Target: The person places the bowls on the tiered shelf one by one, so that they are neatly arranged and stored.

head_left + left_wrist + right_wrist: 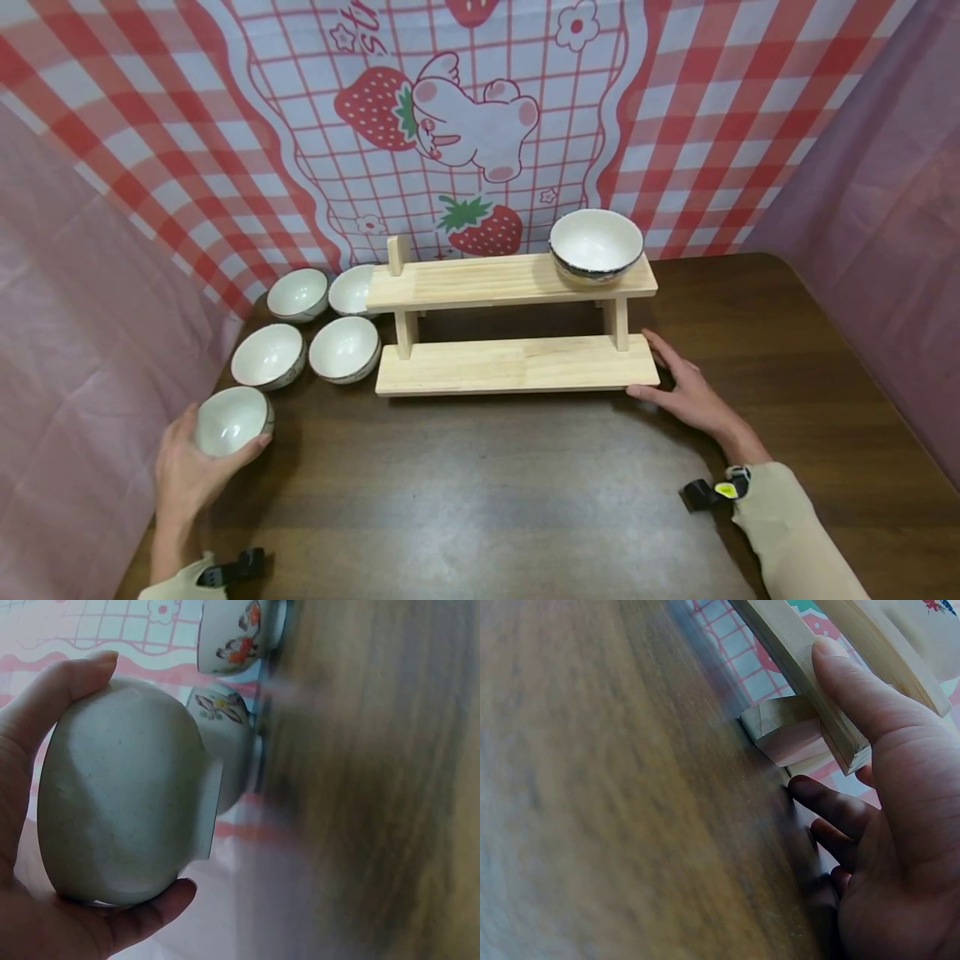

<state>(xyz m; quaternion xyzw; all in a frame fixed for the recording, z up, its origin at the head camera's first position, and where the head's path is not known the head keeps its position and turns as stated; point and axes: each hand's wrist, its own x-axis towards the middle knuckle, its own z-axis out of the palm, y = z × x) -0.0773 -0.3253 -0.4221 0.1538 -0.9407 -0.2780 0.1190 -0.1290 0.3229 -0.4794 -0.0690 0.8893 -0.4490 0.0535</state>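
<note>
In my left hand (186, 467) is a white ceramic bowl (234, 421), thumb on one side and fingers on the other. The left wrist view shows its speckled outer wall (124, 795) and foot ring close up. My right hand (693, 392) grips the right end of a two-tier wooden shelf (517, 367), thumb at the front edge of the lower board and index finger at its back corner. In the right wrist view the other fingers (832, 806) are curled beneath the board. On the upper board's right end stands a dark-rimmed bowl (596, 242).
Several white bowls (345, 350) stand in two rows left of the shelf, some with painted flowers (217, 705) outside. Behind hangs a red-checked strawberry cloth (465, 108). Pink curtains (862, 183) flank the brown wooden table (480, 500).
</note>
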